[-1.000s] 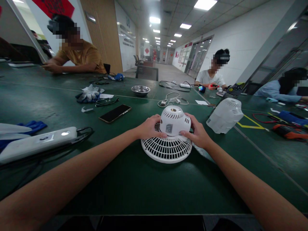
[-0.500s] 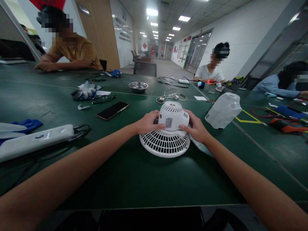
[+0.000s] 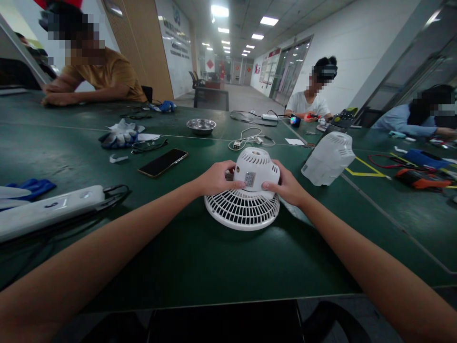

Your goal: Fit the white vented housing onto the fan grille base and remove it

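Note:
A white fan head (image 3: 255, 166) rests grille-down on the green table, its vented motor housing on top and a small label facing me. My left hand (image 3: 223, 178) grips the left side of the housing, thumb across its lower front. On the opposite side my right hand (image 3: 283, 183) holds the housing, thumb on the front near the label. The round white grille (image 3: 243, 212) spreads out below both hands. To the right stands a separate white plastic part (image 3: 329, 159), tilted and touched by neither hand.
Left of the fan lie a phone (image 3: 163, 162), a power strip (image 3: 53, 209) and gloves (image 3: 121, 134). Beyond it are a metal bowl (image 3: 201, 126) and a coiled white cable (image 3: 250, 139). An orange tool (image 3: 421, 179) lies right. Several people sit around the table (image 3: 214, 271).
The whole view has shifted slightly, moving things a little left and up. My left fingers appear a bit more raised at the housing's side; both hands still hold it.

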Tool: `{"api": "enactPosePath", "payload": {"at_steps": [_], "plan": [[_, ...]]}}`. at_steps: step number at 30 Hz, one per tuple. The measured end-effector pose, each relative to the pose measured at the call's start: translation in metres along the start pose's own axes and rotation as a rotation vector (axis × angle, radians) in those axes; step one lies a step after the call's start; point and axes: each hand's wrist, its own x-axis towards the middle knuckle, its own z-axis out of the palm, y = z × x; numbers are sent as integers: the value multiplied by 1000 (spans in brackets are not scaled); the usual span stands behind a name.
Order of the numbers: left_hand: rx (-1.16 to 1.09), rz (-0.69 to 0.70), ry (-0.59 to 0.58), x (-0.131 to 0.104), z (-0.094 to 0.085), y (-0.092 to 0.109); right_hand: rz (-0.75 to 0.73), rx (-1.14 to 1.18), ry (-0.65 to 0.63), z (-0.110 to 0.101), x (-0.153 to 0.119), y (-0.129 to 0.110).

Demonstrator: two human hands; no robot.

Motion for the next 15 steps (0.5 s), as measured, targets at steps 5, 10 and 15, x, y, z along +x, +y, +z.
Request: {"api": "enactPosePath", "payload": {"at_steps": [5,10,15], "plan": [[10,4,-18,1,0,-2,-21,8,-21,-1,2,1],[38,6,-13,2,-2,-5,-46,-17,-2,0,3,0],[80,18,-18,1,-1,-2,-50,-84,38,6,1,-4]]}}
